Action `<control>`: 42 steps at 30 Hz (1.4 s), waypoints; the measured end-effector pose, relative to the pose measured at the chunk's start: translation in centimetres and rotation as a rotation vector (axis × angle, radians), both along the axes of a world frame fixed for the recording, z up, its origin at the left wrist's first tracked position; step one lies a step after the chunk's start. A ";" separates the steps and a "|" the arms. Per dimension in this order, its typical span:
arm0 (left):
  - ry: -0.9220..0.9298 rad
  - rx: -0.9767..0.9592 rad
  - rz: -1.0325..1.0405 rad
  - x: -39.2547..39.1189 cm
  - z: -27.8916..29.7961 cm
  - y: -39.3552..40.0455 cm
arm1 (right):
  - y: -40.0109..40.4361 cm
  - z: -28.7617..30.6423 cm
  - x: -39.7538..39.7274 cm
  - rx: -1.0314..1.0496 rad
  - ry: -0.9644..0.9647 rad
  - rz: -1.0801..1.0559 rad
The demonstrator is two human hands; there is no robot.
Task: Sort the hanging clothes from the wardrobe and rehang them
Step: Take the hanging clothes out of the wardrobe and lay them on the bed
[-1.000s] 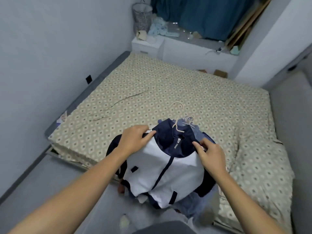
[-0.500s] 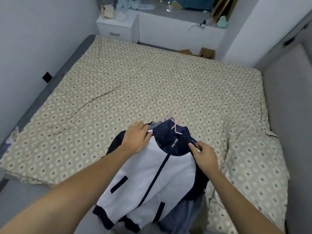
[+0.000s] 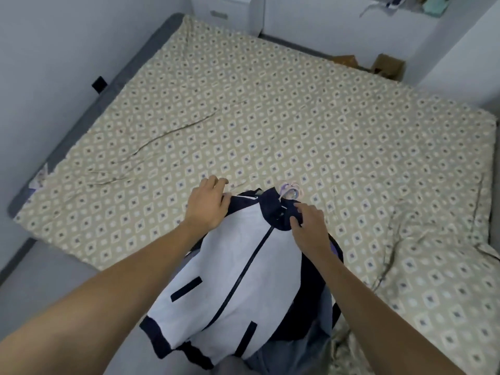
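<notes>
A white jacket (image 3: 243, 277) with a navy collar, zip and trim is held over the near edge of the bed (image 3: 270, 117). My left hand (image 3: 208, 207) grips its left shoulder, fingers curled over the top edge. Beside the navy collar, my right hand (image 3: 308, 226) pinches the jacket's right shoulder. Pale hanger hooks (image 3: 289, 190) stick out above the collar. More clothes hang under the jacket: grey-blue fabric (image 3: 305, 347) shows at its lower right.
The bed's patterned beige sheet is bunched at the right (image 3: 433, 266). A grey bed frame (image 3: 130, 69) runs along the left wall. White cabinets (image 3: 324, 23) and cardboard boxes (image 3: 387, 66) stand beyond the far edge. Grey floor (image 3: 54, 272) lies at the lower left.
The jacket and both hands have moved forward over the bed. The view has tilted down and come closer. Both grips are unchanged.
</notes>
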State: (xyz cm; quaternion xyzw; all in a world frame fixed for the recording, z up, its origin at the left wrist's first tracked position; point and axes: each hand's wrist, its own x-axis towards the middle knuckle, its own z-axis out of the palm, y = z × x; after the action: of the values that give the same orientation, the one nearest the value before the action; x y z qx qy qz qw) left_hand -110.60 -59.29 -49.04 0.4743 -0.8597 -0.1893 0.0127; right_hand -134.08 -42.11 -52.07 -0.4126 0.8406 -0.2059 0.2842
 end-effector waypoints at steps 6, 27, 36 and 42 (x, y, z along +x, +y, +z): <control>-0.037 -0.096 0.132 11.5 5.4 0.1 | -7.8 6.5 8.2 -0.167 0.137 0.317; -0.235 -0.507 1.339 60.5 23.1 52.1 | 12.1 25.8 67.5 -0.743 0.025 1.578; -0.409 -0.498 1.785 65.3 25.6 75.2 | 32.3 27.8 83.1 -0.846 -0.195 2.085; -0.469 -0.465 2.000 67.0 25.2 83.5 | 40.4 27.4 90.7 -0.804 -0.317 2.369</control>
State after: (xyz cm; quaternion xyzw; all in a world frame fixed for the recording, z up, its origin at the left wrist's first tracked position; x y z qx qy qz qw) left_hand -43.62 24.22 -23.83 0.9783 -0.0726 0.1736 0.0871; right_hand -43.37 -1.66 -24.70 -0.9395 -0.2094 -0.1131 0.2463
